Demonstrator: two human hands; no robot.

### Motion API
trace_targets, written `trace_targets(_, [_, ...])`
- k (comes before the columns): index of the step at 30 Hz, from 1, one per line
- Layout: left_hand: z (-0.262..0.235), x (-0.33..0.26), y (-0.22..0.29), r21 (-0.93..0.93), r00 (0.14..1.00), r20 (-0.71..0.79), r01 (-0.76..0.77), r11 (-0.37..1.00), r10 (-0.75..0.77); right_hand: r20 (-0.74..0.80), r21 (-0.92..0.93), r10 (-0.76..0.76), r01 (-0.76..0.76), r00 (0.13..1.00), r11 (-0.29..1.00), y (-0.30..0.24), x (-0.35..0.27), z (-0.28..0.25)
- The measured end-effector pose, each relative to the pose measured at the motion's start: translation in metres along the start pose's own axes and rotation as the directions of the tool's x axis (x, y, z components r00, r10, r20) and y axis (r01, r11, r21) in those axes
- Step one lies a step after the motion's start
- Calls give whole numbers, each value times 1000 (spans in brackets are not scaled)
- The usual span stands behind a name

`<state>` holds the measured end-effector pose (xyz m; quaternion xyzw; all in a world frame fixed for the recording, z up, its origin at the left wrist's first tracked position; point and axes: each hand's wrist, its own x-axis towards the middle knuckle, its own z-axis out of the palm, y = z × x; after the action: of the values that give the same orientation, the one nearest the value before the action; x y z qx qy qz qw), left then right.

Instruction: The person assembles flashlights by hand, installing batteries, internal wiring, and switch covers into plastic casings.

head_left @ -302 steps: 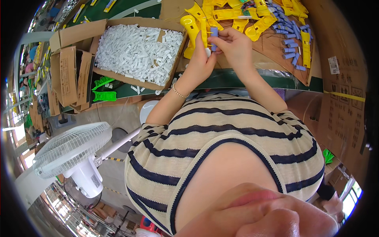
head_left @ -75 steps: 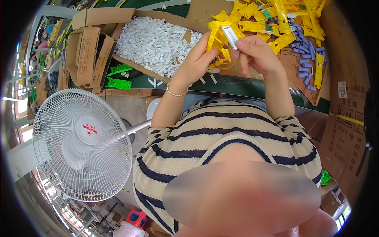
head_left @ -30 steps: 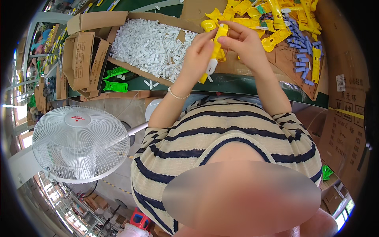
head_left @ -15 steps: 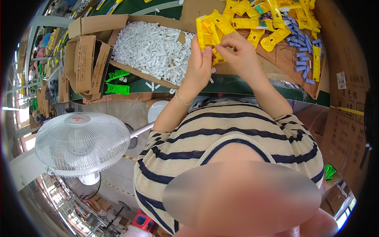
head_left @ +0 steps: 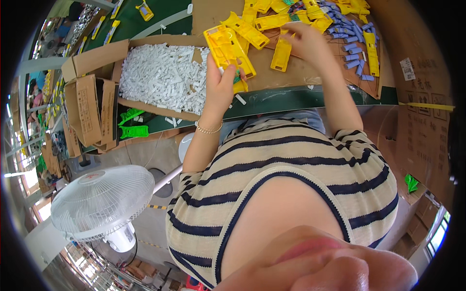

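My left hand [head_left: 222, 81] is closed around a yellow plastic shell [head_left: 219, 44], its thumb over the lower end. Other yellow shells overlap behind it, and a small green piece shows by the fingers; how many the hand grips I cannot tell. To the right, my right hand [head_left: 310, 44] has its fingers bent over the upper end of another narrow yellow shell [head_left: 280, 57], which hangs down over the cardboard. Beyond the hands lies a heap of yellow shells [head_left: 272, 21], beside a pile of blue-purple cylinders with thin wires [head_left: 350, 50].
A shallow carton [head_left: 127, 104] full of small white plastic parts [head_left: 162, 77] stands left of my left hand. Green plastic shells [head_left: 134, 131] lie by its near corner. A white fan [head_left: 102, 201] stands at the lower left. A large cardboard box [head_left: 420, 106] rises on the right.
My right hand has left the shells in my left hand and moved right, where it grips another yellow shell. My left hand keeps its hold. The whole view has shifted.
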<state>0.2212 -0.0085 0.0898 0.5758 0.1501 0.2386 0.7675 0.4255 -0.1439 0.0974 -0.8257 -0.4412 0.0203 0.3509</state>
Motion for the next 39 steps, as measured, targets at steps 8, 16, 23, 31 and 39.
trace_targets(8, [1, -5, -7, -14, 998, 17, 57, 998, -57, -227, -329, 282, -346, 932, 878, 61, 51, -71])
trace_targets(16, [-11, -8, -7, 56, 997, -6, 79, 995, -79, -131, -533, 107, -161, 986, 830, 236, 43, -86])
trace_targets(23, [1, -3, -4, -5, 995, 29, 101, 995, -101, -50, -607, 175, -169, 983, 776, 222, 45, -93])
trace_targets(31, [2, -1, -12, -5, 993, 72, 95, 996, -94, 62, -484, 105, -62, 993, 873, 213, 43, -101])
trace_targets(39, [2, -4, -7, -23, 994, 52, 98, 995, -97, -12, -256, -118, 111, 993, 960, 233, 45, -94])
